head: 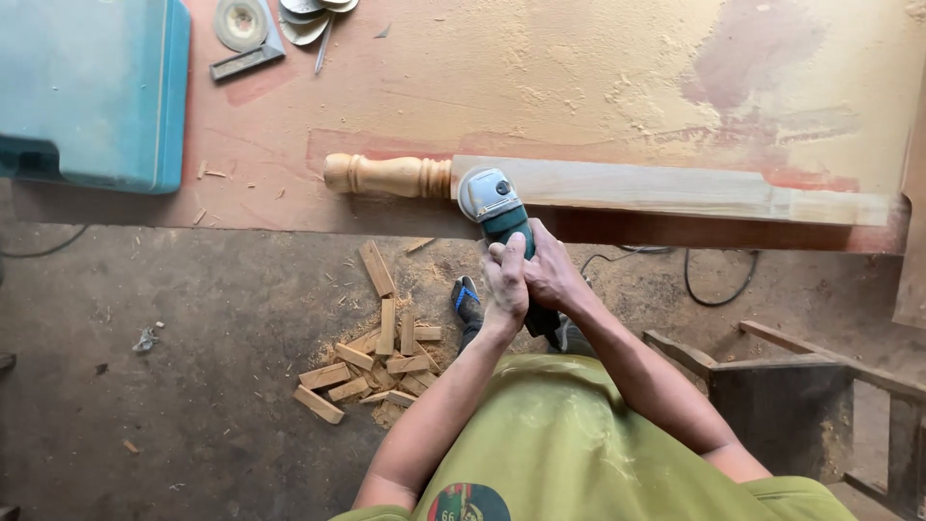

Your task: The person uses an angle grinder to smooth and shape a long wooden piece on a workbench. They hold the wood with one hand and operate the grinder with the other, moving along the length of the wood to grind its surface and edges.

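Observation:
A long wooden leg point(656, 189) with a turned, rounded end point(386, 176) lies along the front edge of the workbench point(540, 77). A green angle grinder point(494, 205) rests its grey head on the leg where the turned part meets the square part. My left hand point(505, 283) and my right hand point(550, 273) are both wrapped around the grinder's body, just off the bench edge.
A teal tool case point(92, 92) sits at the bench's left. Sanding discs point(241, 21) and a small square lie at the far edge. Wood offcuts point(376, 362) are piled on the dirt floor. A wooden frame point(781, 386) stands at right. A cable point(719, 280) hangs below the bench.

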